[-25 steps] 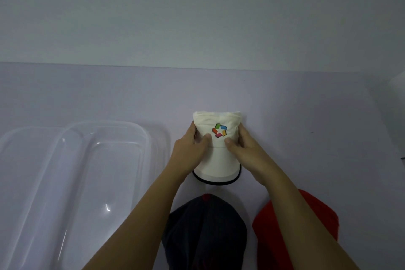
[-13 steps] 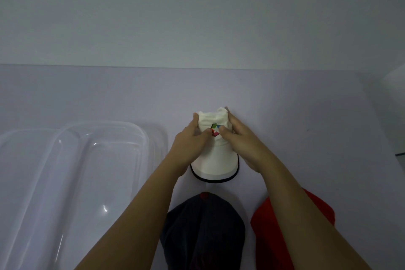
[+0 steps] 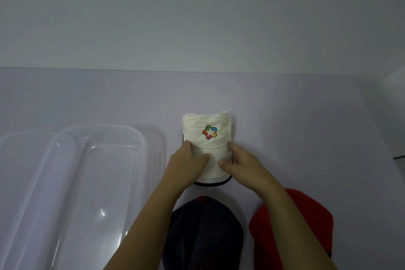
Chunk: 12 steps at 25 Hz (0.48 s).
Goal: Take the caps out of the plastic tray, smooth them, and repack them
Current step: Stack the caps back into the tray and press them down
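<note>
A white cap (image 3: 208,129) with a colourful logo and a black-edged brim lies flat on the pale table, brim toward me. My left hand (image 3: 187,165) grips the brim's left side and my right hand (image 3: 240,163) grips its right side, thumbs on top of the brim. The crown beyond my fingers is uncovered and wrinkled. A dark navy cap (image 3: 203,232) lies near the front edge under my left forearm. A red cap (image 3: 271,226) lies to its right, partly hidden by my right forearm. The clear plastic tray (image 3: 72,182) stands at the left with nothing in it.
The table (image 3: 295,127) runs back to a plain wall. A white object (image 3: 394,116) stands at the far right edge. Bare tabletop lies behind and to the right of the white cap.
Both hands have slid from the white cap's crown, where they covered the logo, toward me onto the brim. The logo and crown now show fully.
</note>
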{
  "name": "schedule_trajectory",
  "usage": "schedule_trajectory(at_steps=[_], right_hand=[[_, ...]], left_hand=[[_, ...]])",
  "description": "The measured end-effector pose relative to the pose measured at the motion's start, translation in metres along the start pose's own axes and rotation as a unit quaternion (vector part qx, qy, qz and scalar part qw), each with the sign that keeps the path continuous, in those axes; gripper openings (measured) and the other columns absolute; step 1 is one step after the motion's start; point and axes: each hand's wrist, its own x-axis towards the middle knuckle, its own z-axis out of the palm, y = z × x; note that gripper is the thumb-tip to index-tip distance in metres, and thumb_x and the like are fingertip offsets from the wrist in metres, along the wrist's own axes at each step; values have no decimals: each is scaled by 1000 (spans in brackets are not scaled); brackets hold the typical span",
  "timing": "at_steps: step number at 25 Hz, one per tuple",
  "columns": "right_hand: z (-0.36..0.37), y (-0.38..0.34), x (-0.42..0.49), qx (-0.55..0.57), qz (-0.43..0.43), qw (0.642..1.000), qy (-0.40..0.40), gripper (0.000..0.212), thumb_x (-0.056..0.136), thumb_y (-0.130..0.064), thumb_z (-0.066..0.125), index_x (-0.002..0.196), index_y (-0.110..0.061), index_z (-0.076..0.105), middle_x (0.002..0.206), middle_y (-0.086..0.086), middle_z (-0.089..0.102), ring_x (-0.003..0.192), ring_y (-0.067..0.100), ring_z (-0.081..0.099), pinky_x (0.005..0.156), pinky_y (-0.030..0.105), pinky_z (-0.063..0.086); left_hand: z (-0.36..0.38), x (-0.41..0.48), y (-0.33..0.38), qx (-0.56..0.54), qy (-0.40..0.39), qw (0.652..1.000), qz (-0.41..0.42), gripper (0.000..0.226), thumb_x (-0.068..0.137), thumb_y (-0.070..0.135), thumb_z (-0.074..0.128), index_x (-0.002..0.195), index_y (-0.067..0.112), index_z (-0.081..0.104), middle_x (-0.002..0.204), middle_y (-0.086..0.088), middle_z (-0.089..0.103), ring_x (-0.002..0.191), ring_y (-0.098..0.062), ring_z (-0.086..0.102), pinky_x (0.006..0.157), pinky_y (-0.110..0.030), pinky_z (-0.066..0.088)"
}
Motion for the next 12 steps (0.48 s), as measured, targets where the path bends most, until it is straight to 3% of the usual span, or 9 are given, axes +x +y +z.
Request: schedule_trajectory(at_steps=[3,6,9,12], right_hand=[[4,0,-1,6,-21,1000,14,61,79,-20,67,135,-26,42,126,-4,56,109,16,57,90,32,50],[3,-1,-3,-17,-33,999,27,64,78,-13,68,135,-23,42,125,-3,55,109,18,56,85,28,49],[5,-1,-9,-75,-64,994,52,62,78,-16,67,133,-19,41,126,1,51,114,21,51,92,34,46],[8,-7,-39,-62,-95,989,91,56,90,-21,56,141,-19,32,132,-4,43,119,11,44,97,27,38]], left_hand=[[4,0,0,23,4,1000,19,43,87,20,57,126,11,42,108,1,51,91,-15,46,58,-15,35],[3,-1,-5,52,13,998,27,50,86,21,59,131,10,39,114,-4,54,91,-16,46,71,-23,37],[-2,-9,-5,60,12,998,33,53,88,24,58,134,11,34,125,-10,55,102,-24,52,78,-27,39],[-10,-35,-2,45,45,996,64,48,95,24,48,139,12,34,133,-12,53,119,-26,50,81,-21,31]])
